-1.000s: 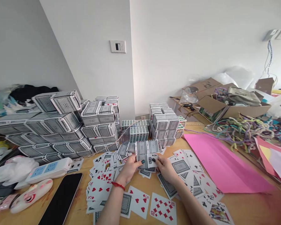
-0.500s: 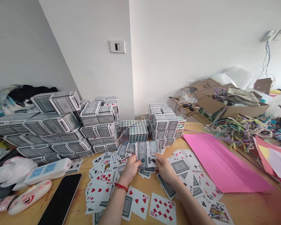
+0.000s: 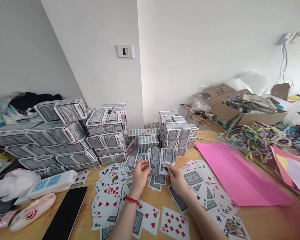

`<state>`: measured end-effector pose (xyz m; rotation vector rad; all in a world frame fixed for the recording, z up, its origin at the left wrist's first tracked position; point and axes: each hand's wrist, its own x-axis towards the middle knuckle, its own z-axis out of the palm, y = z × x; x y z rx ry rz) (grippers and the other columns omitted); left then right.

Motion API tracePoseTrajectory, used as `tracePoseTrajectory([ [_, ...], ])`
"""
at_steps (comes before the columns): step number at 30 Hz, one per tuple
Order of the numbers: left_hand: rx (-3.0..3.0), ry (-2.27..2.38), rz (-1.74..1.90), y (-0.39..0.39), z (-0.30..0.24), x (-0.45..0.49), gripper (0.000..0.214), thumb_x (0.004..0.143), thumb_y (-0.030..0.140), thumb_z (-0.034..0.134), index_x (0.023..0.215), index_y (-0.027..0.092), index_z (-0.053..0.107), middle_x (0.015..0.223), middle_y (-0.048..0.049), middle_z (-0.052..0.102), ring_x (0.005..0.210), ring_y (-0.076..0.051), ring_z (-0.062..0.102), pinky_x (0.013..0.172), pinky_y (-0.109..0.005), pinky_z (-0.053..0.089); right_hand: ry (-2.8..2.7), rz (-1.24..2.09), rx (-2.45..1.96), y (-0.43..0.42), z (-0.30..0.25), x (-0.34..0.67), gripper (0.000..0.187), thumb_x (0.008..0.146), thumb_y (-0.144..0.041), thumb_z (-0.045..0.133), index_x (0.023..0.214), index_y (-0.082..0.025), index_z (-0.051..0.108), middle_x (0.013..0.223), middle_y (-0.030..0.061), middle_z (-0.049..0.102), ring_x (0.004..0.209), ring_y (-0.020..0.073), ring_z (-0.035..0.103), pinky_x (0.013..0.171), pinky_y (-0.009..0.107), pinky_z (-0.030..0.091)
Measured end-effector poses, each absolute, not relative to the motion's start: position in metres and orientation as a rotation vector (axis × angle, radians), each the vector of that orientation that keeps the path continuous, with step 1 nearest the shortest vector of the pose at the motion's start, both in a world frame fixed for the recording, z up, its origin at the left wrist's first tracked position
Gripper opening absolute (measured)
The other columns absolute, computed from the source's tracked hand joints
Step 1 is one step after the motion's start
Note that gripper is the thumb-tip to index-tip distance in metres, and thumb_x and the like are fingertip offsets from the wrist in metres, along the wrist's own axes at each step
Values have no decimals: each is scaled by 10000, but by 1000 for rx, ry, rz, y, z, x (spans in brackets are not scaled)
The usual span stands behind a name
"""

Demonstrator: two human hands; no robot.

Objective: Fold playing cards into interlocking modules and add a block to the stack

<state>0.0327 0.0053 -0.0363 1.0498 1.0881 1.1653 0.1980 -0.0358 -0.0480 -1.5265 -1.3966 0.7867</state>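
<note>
My left hand (image 3: 140, 176) pinches a grey-backed playing card (image 3: 155, 156), with thumb on the front and fingers behind. A second card back (image 3: 168, 154) stands beside it, the two forming a panel. My right hand (image 3: 178, 180) is closed on the lower right of this piece, at a part showing a black-suit face (image 3: 163, 168). How the cards join is too small to tell. Loose cards lie under and around both hands, among them a five of hearts (image 3: 150, 216) and a ten of diamonds (image 3: 175, 224).
Stacked blocks of folded cards stand at left (image 3: 65, 130), centre-left (image 3: 105, 126) and behind my hands (image 3: 173, 130). A black phone (image 3: 65, 213) and a white power strip (image 3: 52, 183) lie left. Pink paper (image 3: 237, 176), tangled coloured strips (image 3: 255, 140) and a cardboard box (image 3: 262, 116) are right.
Both hands and the held cards have shifted slightly right. The grip looks the same, and the loose cards lie as before.
</note>
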Motion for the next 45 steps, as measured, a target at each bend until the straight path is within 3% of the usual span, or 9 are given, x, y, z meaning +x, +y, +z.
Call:
tracePoseTrajectory([
  [13, 1062, 1182, 1182, 5, -34, 29, 229, 624, 310, 674, 787, 167, 600, 736, -53, 667, 749, -211, 626, 676, -307, 491, -1364, 789, -1562, -37, -42, 197, 295, 811, -354, 372, 543, -229, 375, 459, -24, 436, 459, 152, 438, 520, 275, 336],
  [18, 835, 972, 1090, 4, -23, 22, 240, 649, 346, 656, 789, 150, 641, 837, -76, 686, 788, -229, 634, 681, -349, 517, -1331, 922, -1444, -34, -42, 202, 336, 809, -451, 379, 561, -226, 349, 482, -37, 402, 468, 132, 399, 506, 261, 331],
  [26, 821, 917, 969, 3, -14, 14, 223, 621, 221, 706, 813, 144, 623, 814, -74, 701, 802, -219, 653, 706, -332, 533, -1278, 1122, -1355, -35, -37, 206, 435, 731, -621, 417, 596, -213, 354, 491, -66, 329, 428, 86, 297, 412, 223, 251],
  [30, 845, 859, 902, 4, -14, 11, 308, 645, 225, 702, 932, 159, 610, 908, -90, 700, 833, -226, 655, 719, -344, 533, -1283, 1187, -1329, -35, -38, 209, 411, 739, -596, 432, 619, -210, 357, 489, -76, 309, 418, 75, 274, 399, 212, 228],
  [38, 947, 903, 840, 3, -13, 12, 282, 632, 213, 695, 897, 120, 673, 920, -105, 707, 814, -231, 657, 709, -330, 524, -1288, 1249, -1281, -35, -33, 211, 404, 737, -575, 444, 589, -210, 350, 471, -81, 309, 392, 64, 258, 401, 218, 218],
  [45, 992, 898, 869, 6, -19, 7, 276, 645, 228, 677, 902, 129, 679, 911, -106, 708, 838, -242, 651, 716, -332, 514, -1132, 1371, -1263, -34, -38, 215, 389, 696, -580, 503, 675, -204, 406, 464, -97, 279, 392, 60, 226, 392, 206, 168],
])
